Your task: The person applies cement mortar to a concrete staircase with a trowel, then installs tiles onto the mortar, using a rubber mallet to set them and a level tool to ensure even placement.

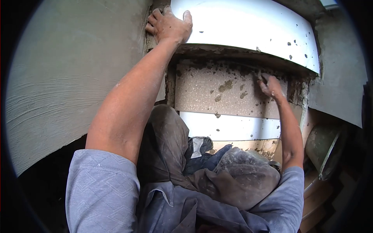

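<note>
My left hand (169, 26) lies with fingers spread over the left end of the upper white tile (248, 23), its thumb on the tile and its other fingers by the wall. Dark mortar crumbs dot the tile. Below its front edge is a recess with wet, dark mortar (241, 69) along the top of a beige patterned tile (210, 91). My right hand (271, 86) is closed at the right of this recess, around a thin tool whose shape is mostly hidden by my fingers and the shadow. Mortar splashes mark the beige tile.
A lower white tile step (229, 126) lies before my bent knees. Grey plastered walls (70, 58) rise at left and right (342, 66). At the lower right a mortar-stained bucket (322, 149) leans on its side near wooden steps (316, 198).
</note>
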Demonstrator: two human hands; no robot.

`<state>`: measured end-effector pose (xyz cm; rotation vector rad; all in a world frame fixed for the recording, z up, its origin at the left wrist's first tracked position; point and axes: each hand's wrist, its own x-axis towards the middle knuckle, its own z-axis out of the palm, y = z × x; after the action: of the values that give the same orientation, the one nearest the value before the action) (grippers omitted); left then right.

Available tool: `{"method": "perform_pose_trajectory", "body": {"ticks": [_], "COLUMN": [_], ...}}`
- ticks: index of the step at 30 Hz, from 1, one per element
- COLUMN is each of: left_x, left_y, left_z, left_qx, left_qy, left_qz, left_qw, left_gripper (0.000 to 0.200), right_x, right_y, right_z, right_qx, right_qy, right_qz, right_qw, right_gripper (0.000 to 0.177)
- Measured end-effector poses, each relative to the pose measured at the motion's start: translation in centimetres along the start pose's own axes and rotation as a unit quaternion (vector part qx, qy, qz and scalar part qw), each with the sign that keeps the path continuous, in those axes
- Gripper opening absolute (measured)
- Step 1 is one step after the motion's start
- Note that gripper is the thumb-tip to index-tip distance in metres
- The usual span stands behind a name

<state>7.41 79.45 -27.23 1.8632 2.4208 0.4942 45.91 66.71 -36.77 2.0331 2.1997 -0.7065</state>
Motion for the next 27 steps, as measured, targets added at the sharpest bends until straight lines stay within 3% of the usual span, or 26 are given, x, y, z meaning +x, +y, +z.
{"method": "perform_pose_trajectory", "body": {"ticks": [6, 10, 11, 14, 15, 18, 22, 23, 27], "left_x": [0.4, 0.3, 0.4, 0.1, 0.2, 0.4, 0.3, 0.3, 0.1], "left_y": [-0.2, 0.0, -0.2, -0.3, -0.1, -0.3, -0.5, -0.4, -0.3], "left_z": [0.3, 0.0, 0.3, 0.5, 0.5, 0.6, 0.6, 0.4, 0.6], "left_qx": [0.006, 0.010, 0.006, 0.007, 0.008, 0.010, 0.015, 0.007, 0.018], "left_qy": [0.002, -0.004, 0.002, 0.007, 0.010, 0.015, 0.014, 0.009, 0.008], "left_qz": [0.003, -0.003, 0.000, 0.005, 0.006, 0.007, 0.007, 0.006, 0.000], "left_qw": [1.000, 1.000, 1.000, 1.000, 1.000, 1.000, 1.000, 1.000, 1.000], "left_gripper": [0.077, 0.075, 0.075, 0.075, 0.075, 0.074, 0.074, 0.075, 0.075], "right_x": [-3.2, -3.6, -2.6, 0.5, 0.2, 0.4, -3.4, -4.2, -4.1], "right_y": [-0.3, 0.5, 1.9, 4.9, 3.7, 3.1, 2.4, 1.4, -2.9], "right_z": [-4.5, -1.7, 0.7, 2.9, 1.0, -2.6, -2.2, -2.1, 1.4], "right_qx": [0.014, 0.054, -0.005, 0.041, 0.007, -0.058, -0.052, -0.016, 0.031], "right_qy": [0.079, -0.020, -0.003, -0.019, 0.035, 0.008, 0.203, 0.187, 0.130], "right_qz": [-0.096, -0.015, -0.009, 0.014, -0.007, -0.020, -0.160, -0.122, -0.114], "right_qw": [0.992, 0.998, 1.000, 0.999, 0.999, 0.998, 0.965, 0.975, 0.984], "right_gripper": [0.030, 0.032, 0.032, 0.031, 0.030, 0.030, 0.029, 0.027, 0.029]}}
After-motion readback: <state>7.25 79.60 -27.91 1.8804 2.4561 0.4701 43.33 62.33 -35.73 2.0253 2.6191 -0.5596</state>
